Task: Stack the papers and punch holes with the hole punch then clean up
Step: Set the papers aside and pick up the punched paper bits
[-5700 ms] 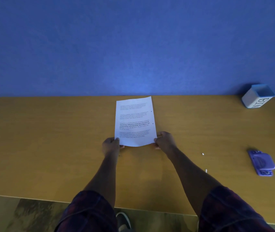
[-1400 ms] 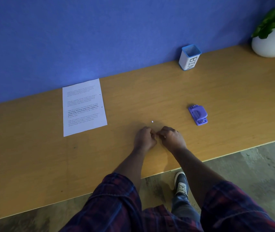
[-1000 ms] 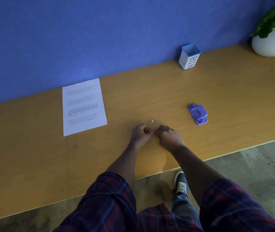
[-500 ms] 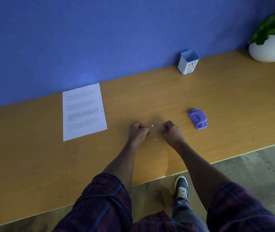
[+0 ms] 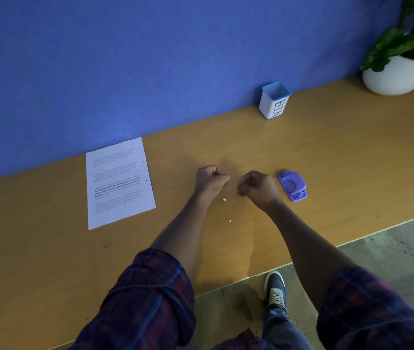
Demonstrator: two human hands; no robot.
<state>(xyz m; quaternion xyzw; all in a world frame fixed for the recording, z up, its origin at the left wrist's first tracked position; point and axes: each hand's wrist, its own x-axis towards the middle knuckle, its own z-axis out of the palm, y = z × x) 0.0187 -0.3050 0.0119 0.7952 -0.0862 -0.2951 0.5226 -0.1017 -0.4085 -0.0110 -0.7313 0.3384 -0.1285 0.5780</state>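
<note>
Cleanup is the step in hand, judging by how things lie: the white printed paper stack [image 5: 119, 184] rests flat at the back left of the yellow-brown wooden desk [image 5: 327, 160], two small dark punched holes showing along its right edge, and the small purple plastic hole punch [image 5: 292, 186] sits idle just beside the right hand [image 5: 256, 186]. Both hands are curled into loose fists low over the desk; the left hand [image 5: 209, 180] has its fingers [image 5: 222, 178] closed, and the right hand's fingers are pinched together at the tips, though whether either holds a paper dot cannot be told from here. Two tiny white paper punch-outs [image 5: 224, 199] lie on the desk between and just in front of the hands, the nearer one [image 5: 230, 221] closer to the desk's front edge. To do this well, each dot probably wants a fingertip pressed onto it or a slide to the desk edge into a cupped palm, since such thin flecks resist pinching and scatter easily. The white square cup with a blue rim [image 5: 274, 101], standing against the blue wall well behind the hands, carries the hand-lettered word "BIN" down its side. The paper's printed text is too small to read.
</note>
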